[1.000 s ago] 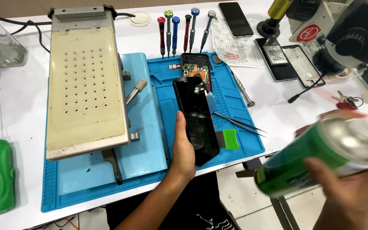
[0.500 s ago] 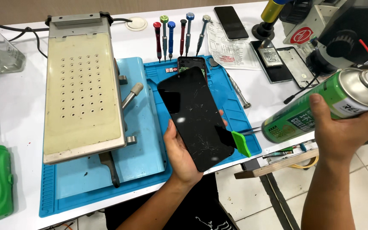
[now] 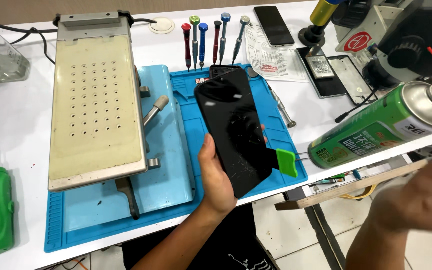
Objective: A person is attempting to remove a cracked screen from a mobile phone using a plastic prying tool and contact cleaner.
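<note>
The right hand (image 3: 418, 200), at about four o'clock in the view, is a motion blur cut off by the frame's edge, so whether its fingers are spread or closed cannot be told, nor whether it touches the spray can (image 3: 383, 127) that hangs just above it at three o'clock. That can is a smooth green metal cylinder with a silver shoulder, a white cap and a thin red straw, lying tilted with its nozzle end toward two o'clock; its far end runs out of view. The left hand (image 3: 216, 177) near the centre holds a phone screen (image 3: 236, 130) from underneath, thumb along the left edge and fingertips just showing past the right edge, the rest of the fingers hidden behind the glass. The screen is a glossy black slab, raised above the blue rubber mat (image 3: 176, 200), with fine cracks near its lower end. A small green plastic scraper (image 3: 287, 161) pokes out at its right edge. At ten o'clock stands a beige perforated metal plate (image 3: 96, 105), and at twelve o'clock a row of slim screwdrivers (image 3: 213, 37).
</note>
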